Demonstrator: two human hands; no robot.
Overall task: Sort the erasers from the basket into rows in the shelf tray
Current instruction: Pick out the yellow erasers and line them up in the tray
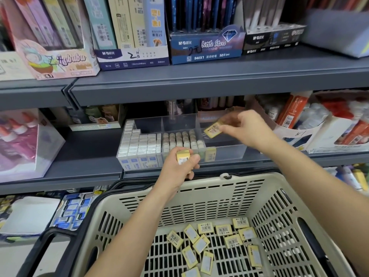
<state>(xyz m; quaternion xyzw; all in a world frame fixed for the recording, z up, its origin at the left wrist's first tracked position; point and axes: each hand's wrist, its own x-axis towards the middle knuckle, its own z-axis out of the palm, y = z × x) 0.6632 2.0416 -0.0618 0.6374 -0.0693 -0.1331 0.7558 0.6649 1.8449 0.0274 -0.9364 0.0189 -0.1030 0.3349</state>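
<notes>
A clear shelf tray [229,151] stands on the middle shelf, its left part filled with rows of white erasers [137,144] and round-topped ones [181,139]. One yellow eraser [210,153] stands at the front of the right compartment. My right hand [245,126] pinches a yellow eraser [212,130] above that compartment. My left hand [180,166] is closed on a small stack of yellow erasers [183,155] in front of the tray. Below, the beige basket [199,198] holds several loose yellow erasers [215,242].
Boxes of pencils and leads [131,33] line the upper shelf. Glue bottles [18,132] sit at the left of the tray, correction products [329,124] at the right. The basket's black handle [46,242] lies at the lower left.
</notes>
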